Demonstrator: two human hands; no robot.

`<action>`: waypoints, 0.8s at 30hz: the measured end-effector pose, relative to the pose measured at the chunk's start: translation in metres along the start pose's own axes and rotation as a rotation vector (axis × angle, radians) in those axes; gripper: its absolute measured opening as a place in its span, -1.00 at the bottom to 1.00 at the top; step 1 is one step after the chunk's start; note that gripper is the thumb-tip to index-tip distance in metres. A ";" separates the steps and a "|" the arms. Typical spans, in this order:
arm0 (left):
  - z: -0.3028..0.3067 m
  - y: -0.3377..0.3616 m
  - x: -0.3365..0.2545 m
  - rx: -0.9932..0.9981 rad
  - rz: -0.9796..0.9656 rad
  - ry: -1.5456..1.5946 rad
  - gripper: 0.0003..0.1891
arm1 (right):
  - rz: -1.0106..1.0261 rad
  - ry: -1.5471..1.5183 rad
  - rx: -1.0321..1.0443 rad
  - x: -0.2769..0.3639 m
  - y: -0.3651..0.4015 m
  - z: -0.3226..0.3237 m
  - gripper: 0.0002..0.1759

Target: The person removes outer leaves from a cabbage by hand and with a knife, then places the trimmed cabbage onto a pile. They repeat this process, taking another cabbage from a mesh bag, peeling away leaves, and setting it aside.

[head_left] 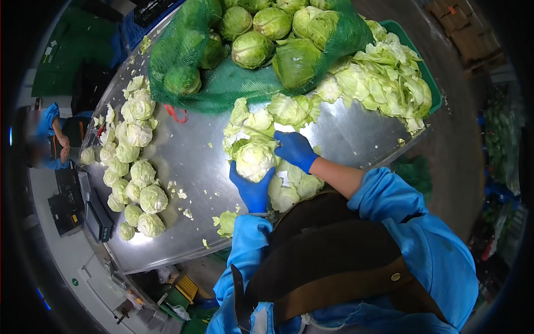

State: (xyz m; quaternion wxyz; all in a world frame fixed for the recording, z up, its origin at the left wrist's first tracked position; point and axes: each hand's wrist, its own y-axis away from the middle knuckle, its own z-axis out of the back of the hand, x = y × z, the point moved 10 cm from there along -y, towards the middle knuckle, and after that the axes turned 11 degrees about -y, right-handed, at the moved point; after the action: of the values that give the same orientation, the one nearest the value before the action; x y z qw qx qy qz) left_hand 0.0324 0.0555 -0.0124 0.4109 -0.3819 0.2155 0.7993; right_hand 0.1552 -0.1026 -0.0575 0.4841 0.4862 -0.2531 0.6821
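A pale green cabbage head (255, 160) sits between both of my blue-gloved hands over the steel table (189, 150). My left hand (251, 190) cups it from below. On its upper right side rests my right hand (295, 149), pulling at the outer leaves. Loose cabbage leaves (289, 186) lie under and around the head, close to my body.
A green net sack (222, 83) of whole cabbages lies at the far side. Several trimmed cabbage heads (136, 167) line the left side of the table. A heap of cut leaves (389, 78) fills a green crate on the right. Another person in blue (50, 139) stands at far left.
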 end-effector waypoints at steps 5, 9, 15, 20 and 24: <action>0.032 0.003 -0.025 -0.051 -0.211 -0.225 0.10 | -0.134 -0.183 0.046 -0.017 0.006 0.015 -0.49; 0.009 -0.006 -0.024 0.163 -0.223 -0.290 0.14 | -0.181 -0.143 0.261 0.018 0.023 -0.029 -0.08; 0.011 -0.032 0.001 0.171 -0.190 -0.163 0.14 | -0.179 -0.449 0.389 -0.010 -0.003 -0.036 -0.30; 0.031 -0.026 0.007 0.183 -0.137 0.184 0.14 | -0.187 -0.279 -0.075 -0.076 -0.022 0.022 -0.45; 0.060 -0.013 -0.071 0.061 -0.483 0.098 0.09 | -0.206 -0.139 0.192 0.017 -0.002 0.063 -0.12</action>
State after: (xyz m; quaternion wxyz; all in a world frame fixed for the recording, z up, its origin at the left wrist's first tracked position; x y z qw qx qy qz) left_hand 0.0433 0.0674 0.0806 0.5905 -0.4483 0.1617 0.6513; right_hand 0.1821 -0.1465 -0.0173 0.4842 0.5995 -0.1683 0.6147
